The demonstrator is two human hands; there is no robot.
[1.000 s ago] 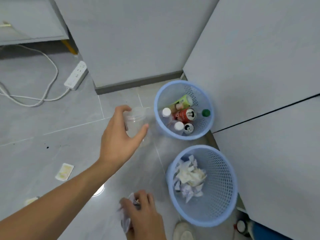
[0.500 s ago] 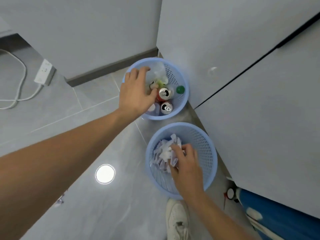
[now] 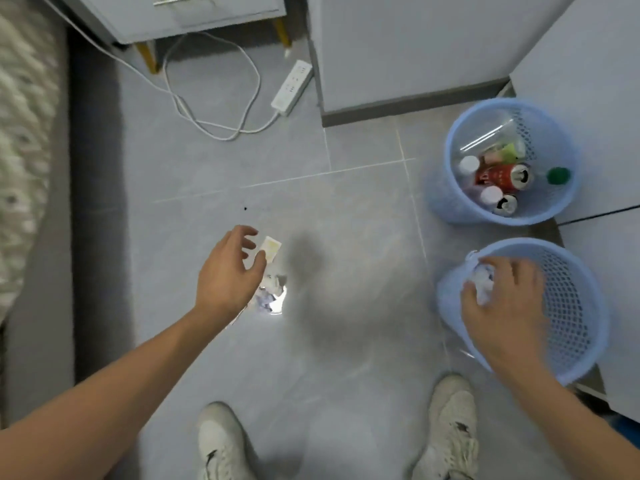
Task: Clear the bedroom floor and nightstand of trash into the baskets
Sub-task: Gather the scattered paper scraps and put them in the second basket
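Note:
My left hand (image 3: 228, 271) hovers open over the floor, fingers loosely spread, holding nothing. Just past its fingertips lies a small white and yellow packet (image 3: 271, 247). Crumpled paper (image 3: 267, 297) lies on the tiles, partly hidden under the palm. My right hand (image 3: 502, 306) is over the left rim of the near blue basket (image 3: 571, 306), fingers spread on a white paper wad (image 3: 484, 277); this part is blurred. The far blue basket (image 3: 450, 143) holds bottles, cans and a clear plastic cup (image 3: 491, 133).
A white power strip (image 3: 292, 88) and its looped cable (image 3: 211, 98) lie on the tiles near the nightstand (image 3: 194, 15). The bed edge (image 3: 27, 133) runs along the left. Grey cabinets (image 3: 588, 46) stand behind the baskets. My shoes (image 3: 218, 441) are below.
My left hand has left the far basket, where the clear cup now lies, and swung left over the floor trash. My right hand stays at the near basket. The view turned left.

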